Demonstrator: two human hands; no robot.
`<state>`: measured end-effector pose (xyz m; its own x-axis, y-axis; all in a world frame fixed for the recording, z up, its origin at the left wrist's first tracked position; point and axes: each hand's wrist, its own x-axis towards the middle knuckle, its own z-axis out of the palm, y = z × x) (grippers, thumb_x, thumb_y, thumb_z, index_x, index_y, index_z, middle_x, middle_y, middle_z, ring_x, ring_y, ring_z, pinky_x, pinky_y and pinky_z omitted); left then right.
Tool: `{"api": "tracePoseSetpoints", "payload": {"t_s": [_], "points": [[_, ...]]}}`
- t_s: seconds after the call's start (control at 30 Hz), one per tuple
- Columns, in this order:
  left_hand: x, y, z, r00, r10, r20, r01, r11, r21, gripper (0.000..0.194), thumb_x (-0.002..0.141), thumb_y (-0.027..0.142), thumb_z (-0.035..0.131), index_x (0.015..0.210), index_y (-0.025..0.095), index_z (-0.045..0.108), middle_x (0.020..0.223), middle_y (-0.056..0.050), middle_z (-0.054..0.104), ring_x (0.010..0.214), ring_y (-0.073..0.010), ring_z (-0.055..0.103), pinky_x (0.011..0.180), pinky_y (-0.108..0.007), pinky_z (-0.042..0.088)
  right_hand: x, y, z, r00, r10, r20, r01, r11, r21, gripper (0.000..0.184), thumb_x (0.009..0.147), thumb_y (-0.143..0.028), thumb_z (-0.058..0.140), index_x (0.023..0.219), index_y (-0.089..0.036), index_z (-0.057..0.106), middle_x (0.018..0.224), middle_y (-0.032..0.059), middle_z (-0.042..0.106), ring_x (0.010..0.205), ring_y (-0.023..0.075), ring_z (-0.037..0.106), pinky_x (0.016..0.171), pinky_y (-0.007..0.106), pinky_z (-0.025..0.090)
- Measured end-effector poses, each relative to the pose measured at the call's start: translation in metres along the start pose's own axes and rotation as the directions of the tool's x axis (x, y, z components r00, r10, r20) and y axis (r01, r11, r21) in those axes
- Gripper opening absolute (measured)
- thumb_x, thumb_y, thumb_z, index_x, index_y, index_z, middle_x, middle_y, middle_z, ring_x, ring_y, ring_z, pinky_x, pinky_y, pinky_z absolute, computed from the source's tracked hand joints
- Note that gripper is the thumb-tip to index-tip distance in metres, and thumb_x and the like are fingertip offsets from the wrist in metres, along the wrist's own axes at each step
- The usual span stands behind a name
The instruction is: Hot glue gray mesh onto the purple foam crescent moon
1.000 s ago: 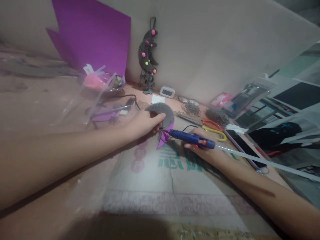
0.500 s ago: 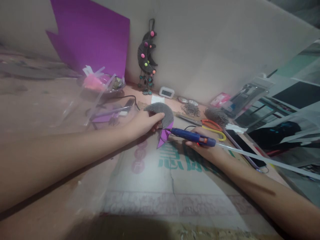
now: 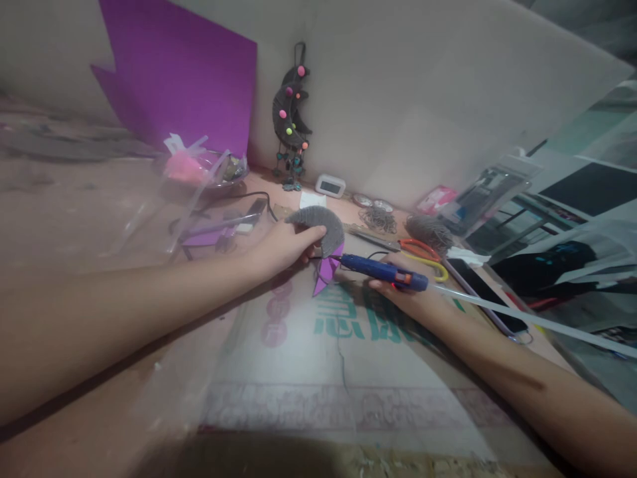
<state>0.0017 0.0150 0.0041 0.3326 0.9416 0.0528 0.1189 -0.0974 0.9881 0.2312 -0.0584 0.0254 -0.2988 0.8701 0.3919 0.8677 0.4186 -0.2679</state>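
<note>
My left hand [image 3: 293, 247] grips a crescent moon [image 3: 323, 222], its thumb pressed on the front face. Grey yarn wraps most of the crescent; its lower tip [image 3: 326, 273] is bare purple card. My right hand [image 3: 398, 282] is closed round a blue hot glue gun [image 3: 381, 269] with a small red light and a long clear glue stick [image 3: 517, 315] sticking out of its back. The gun's nozzle points at the edge where the yarn meets the purple card; whether it touches cannot be made out. A dark strand of yarn hangs by the purple tip.
Scissors [image 3: 421, 249], a grey yarn ball [image 3: 428, 231], loose yarn [image 3: 378, 219] and a phone [image 3: 485, 292] lie to the right. Behind are a small white clock [image 3: 330, 186] and a hanging moon ornament [image 3: 291, 116]. A bowl [image 3: 204, 182] and purple card [image 3: 189, 73] stand at the left.
Both hands hold almost the same pose. The glue gun's nozzle has shifted very slightly along the crescent's edge, and the whole view has tilted a little.
</note>
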Motion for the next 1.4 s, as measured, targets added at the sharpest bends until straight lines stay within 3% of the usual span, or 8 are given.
{"api": "tracePoseSetpoints", "payload": {"t_s": [0.37,0.7,1.03,1.4], "points": [[-0.001,0.0,0.0,0.999,-0.054,-0.001,0.054,0.998,-0.019,0.032,0.081,0.042,0.054,0.061,0.018,0.051,0.057,0.0,0.053,0.046,-0.009,0.049,0.042,-0.02,0.036,0.002,0.003,0.0,0.999,0.051,-0.015,-0.052,0.996,-0.07,0.03,0.077,-0.049,0.06,0.07,-0.02,0.057,0.063,0.0035,0.058,0.058,0.0185,0.054,0.051,0.03,0.039],[0.004,-0.006,-0.001,0.999,-0.043,-0.024,0.042,0.999,-0.028,0.029,0.08,0.043,0.055,0.065,0.018,0.052,0.059,-0.001,0.055,0.048,-0.0101,0.051,0.046,-0.021,0.04,0.003,0.0,-0.002,0.994,0.095,-0.049,-0.099,0.992,-0.08,0.032,0.074,-0.05,0.06,0.065,-0.02,0.055,0.058,0.0029,0.055,0.054,0.0177,0.052,0.048,0.029,0.036],[0.002,-0.004,0.0,0.995,-0.1,-0.005,0.099,0.992,-0.08,0.031,0.08,0.043,0.056,0.063,0.018,0.051,0.058,-0.001,0.053,0.045,-0.0095,0.049,0.044,-0.021,0.038,0.001,0.005,0.0,0.991,0.119,-0.059,-0.12,0.993,-0.016,0.026,0.077,-0.045,0.061,0.072,-0.02,0.059,0.067,0.0033,0.061,0.064,0.0193,0.057,0.056,0.029,0.041],[0.0,0.001,0.001,0.998,-0.059,-0.015,0.058,0.997,-0.053,0.028,0.08,0.039,0.057,0.064,0.016,0.053,0.057,0.0,0.054,0.045,-0.0085,0.049,0.042,-0.018,0.037,0.0,0.008,0.004,0.98,0.141,-0.144,-0.149,0.988,-0.047,0.025,0.076,-0.043,0.061,0.074,-0.019,0.058,0.07,0.0042,0.063,0.067,0.0206,0.059,0.062,0.03,0.044]]}}
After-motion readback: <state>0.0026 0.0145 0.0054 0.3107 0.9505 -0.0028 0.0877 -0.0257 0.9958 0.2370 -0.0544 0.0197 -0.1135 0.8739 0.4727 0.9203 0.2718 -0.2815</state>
